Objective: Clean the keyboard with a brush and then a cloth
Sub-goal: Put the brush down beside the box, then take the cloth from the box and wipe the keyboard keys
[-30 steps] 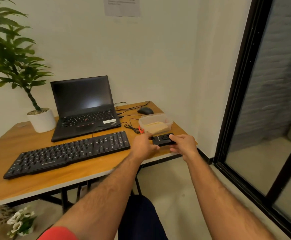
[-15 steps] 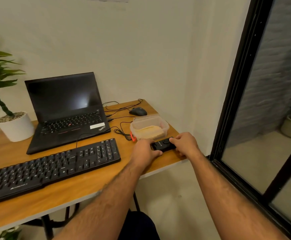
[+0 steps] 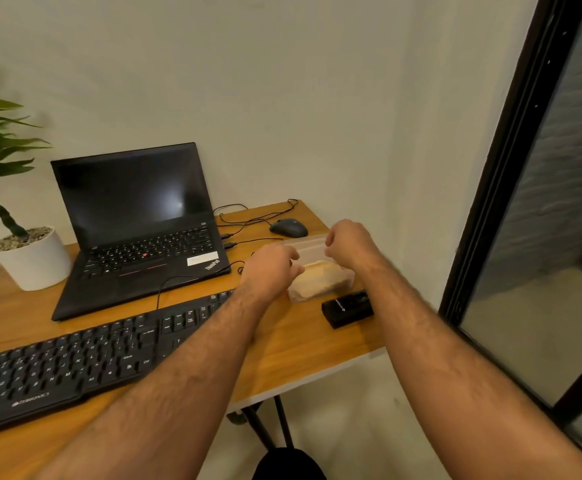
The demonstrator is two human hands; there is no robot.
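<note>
both hands over clear plastic container [image 3: 317, 252] at far right of counter [image 3: 293, 344]. right hand [image 3: 346, 242] raised above far rim, fingers curled, seemingly pinching container's lid [image 3: 305, 242], which looks lifted; blurred, so grip not certain. left hand [image 3: 272, 268] at near-left side of container, fingers loosely bent at its wall; cannot tell whether gripping or only steadying. hands apart, one each side of container.

beige cloth [image 3: 317, 279] folded inside container. brush not visible; possibly hidden behind left hand. keyboard [image 3: 85, 358] lying untouched at near left, well apart from hands. small black box [image 3: 347, 308] just near-right of container.

step judged: opening container to fetch cleaning tools; cleaning itself not begun.

next move calls for: lid fully off and set aside on bare counter, then brush located and taken first, cloth left for second pass. container light, likely to slide unless held by left hand.
</note>
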